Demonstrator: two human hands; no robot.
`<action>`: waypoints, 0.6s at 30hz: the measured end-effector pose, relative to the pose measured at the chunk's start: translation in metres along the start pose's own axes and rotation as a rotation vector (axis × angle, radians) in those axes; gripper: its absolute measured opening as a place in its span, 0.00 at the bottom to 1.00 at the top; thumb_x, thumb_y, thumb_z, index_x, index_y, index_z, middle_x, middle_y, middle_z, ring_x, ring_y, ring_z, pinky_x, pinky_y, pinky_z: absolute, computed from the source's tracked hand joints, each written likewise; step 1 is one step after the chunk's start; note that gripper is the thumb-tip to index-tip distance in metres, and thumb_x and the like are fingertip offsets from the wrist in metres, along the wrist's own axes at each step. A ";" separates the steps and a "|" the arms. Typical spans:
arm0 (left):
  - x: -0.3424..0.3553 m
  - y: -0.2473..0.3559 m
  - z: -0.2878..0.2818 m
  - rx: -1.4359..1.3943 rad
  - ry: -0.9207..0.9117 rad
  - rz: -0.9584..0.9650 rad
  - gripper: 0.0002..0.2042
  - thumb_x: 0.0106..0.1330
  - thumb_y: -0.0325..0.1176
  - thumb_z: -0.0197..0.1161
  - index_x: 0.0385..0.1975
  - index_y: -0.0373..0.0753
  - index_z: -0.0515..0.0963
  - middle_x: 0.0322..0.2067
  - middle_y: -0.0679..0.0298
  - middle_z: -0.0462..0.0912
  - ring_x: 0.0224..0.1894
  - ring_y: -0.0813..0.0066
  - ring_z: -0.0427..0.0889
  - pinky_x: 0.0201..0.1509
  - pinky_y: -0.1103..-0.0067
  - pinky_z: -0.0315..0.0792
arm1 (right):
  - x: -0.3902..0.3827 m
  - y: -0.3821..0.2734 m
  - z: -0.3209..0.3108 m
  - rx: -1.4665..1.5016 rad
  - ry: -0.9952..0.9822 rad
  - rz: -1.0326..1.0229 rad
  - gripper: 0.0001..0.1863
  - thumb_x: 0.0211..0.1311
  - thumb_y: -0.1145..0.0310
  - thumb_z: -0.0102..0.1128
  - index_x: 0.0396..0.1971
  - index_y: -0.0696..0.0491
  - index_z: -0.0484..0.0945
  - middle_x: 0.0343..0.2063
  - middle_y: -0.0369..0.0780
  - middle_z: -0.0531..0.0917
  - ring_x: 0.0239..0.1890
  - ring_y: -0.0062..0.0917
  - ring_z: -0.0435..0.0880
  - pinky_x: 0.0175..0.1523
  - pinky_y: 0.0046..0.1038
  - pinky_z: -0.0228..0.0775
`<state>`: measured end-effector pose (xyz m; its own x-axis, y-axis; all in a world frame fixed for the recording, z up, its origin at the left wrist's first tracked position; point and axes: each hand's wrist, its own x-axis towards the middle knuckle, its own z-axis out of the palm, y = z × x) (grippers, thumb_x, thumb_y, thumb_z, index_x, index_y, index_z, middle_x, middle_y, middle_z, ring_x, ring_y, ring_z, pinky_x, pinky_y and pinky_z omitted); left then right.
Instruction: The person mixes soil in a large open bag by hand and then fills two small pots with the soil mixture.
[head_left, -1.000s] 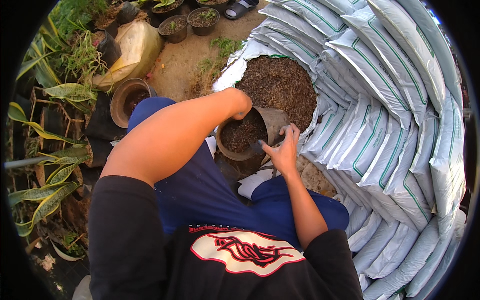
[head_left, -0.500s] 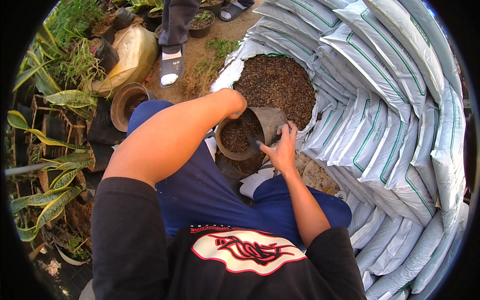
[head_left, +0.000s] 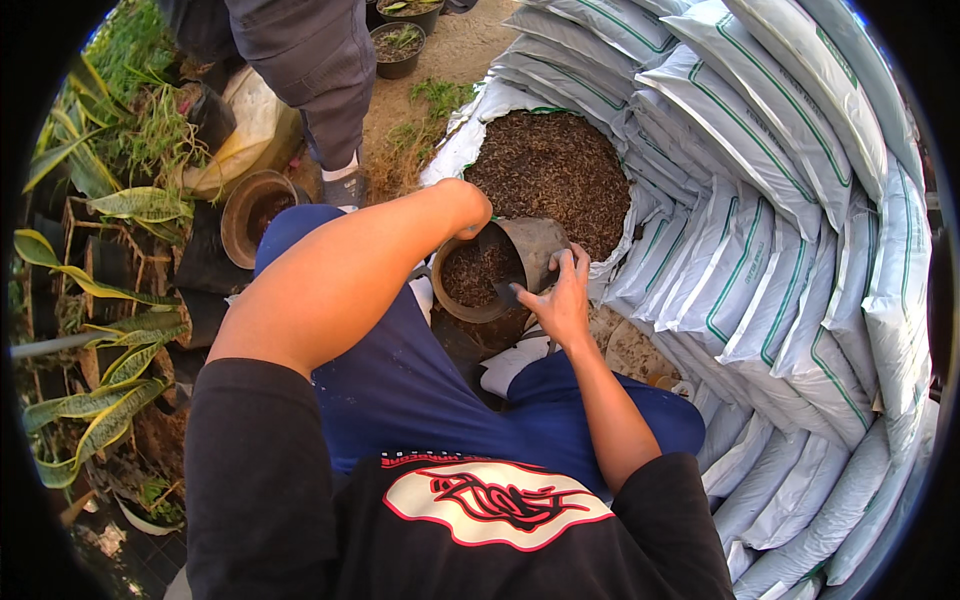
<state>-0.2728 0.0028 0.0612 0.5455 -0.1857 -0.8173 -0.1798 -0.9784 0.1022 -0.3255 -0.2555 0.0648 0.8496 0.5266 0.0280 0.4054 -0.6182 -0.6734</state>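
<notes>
A dark, dirt-stained plant pot [head_left: 540,242] is tilted between my hands, its round mouth facing me. Loose brown potting mix [head_left: 472,272] shows inside it. My right hand [head_left: 562,300] grips the pot's right side, fingers along the outer wall and thumb at the rim. By that thumb, a dark flap or piece sticks into the mouth; I cannot make out what it is. My left hand [head_left: 472,215] is bent down at the pot's upper left rim, its fingers hidden behind the wrist. Just beyond the pot stands an open white sack [head_left: 457,150] full of brown mix [head_left: 550,165].
White filled sacks [head_left: 745,260] with green stripes are stacked along the right. At left are snake plants [head_left: 110,400] in black bags and an empty-handed brown pot [head_left: 243,225] beside my knee. Another person's leg [head_left: 320,80] stands at upper left, near small potted plants [head_left: 398,45].
The other person has stepped nearer, and their legs now cover more of the upper left. My hands and the tilted pot have hardly moved.
</notes>
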 end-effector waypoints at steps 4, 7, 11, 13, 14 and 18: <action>0.002 -0.001 0.004 -0.008 0.003 0.012 0.07 0.27 0.21 0.64 0.11 0.36 0.84 0.19 0.49 0.83 0.25 0.56 0.87 0.22 0.60 0.72 | -0.003 -0.002 -0.001 -0.004 0.023 -0.028 0.37 0.39 0.63 0.86 0.42 0.55 0.65 0.61 0.62 0.64 0.64 0.61 0.67 0.66 0.52 0.64; -0.001 0.006 -0.008 -0.036 -0.001 -0.030 0.06 0.27 0.21 0.64 0.10 0.36 0.83 0.17 0.51 0.82 0.23 0.58 0.85 0.21 0.60 0.70 | 0.001 0.002 -0.003 0.002 0.029 -0.031 0.36 0.40 0.63 0.86 0.42 0.56 0.66 0.61 0.62 0.64 0.64 0.61 0.67 0.66 0.52 0.64; 0.012 -0.006 -0.002 0.003 -0.031 -0.008 0.03 0.26 0.22 0.64 0.07 0.37 0.80 0.14 0.54 0.77 0.18 0.63 0.79 0.19 0.60 0.65 | 0.000 -0.002 -0.002 0.001 0.017 -0.030 0.36 0.41 0.62 0.86 0.43 0.56 0.66 0.62 0.62 0.63 0.65 0.61 0.66 0.67 0.52 0.63; 0.018 -0.014 0.005 0.016 0.000 0.036 0.03 0.26 0.22 0.65 0.05 0.37 0.79 0.13 0.55 0.76 0.16 0.64 0.77 0.18 0.60 0.64 | 0.001 0.002 -0.002 0.007 -0.022 -0.026 0.37 0.41 0.62 0.86 0.43 0.56 0.66 0.62 0.62 0.63 0.66 0.61 0.65 0.67 0.53 0.63; 0.018 -0.018 0.008 0.016 0.026 0.076 0.03 0.26 0.22 0.65 0.05 0.38 0.79 0.12 0.56 0.75 0.16 0.65 0.76 0.18 0.61 0.64 | 0.001 0.002 -0.002 0.010 -0.044 -0.022 0.37 0.41 0.62 0.86 0.43 0.56 0.66 0.63 0.62 0.62 0.66 0.61 0.65 0.67 0.53 0.63; 0.025 -0.022 0.005 0.020 -0.004 0.132 0.04 0.25 0.22 0.66 0.04 0.39 0.78 0.11 0.59 0.74 0.15 0.68 0.75 0.18 0.62 0.63 | -0.002 0.003 -0.002 0.019 0.021 -0.022 0.37 0.41 0.62 0.86 0.44 0.57 0.66 0.64 0.63 0.61 0.67 0.62 0.63 0.68 0.53 0.63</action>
<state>-0.2597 0.0199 0.0358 0.5131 -0.3120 -0.7996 -0.2660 -0.9435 0.1975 -0.3250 -0.2593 0.0644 0.8475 0.5275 0.0585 0.4180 -0.5955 -0.6860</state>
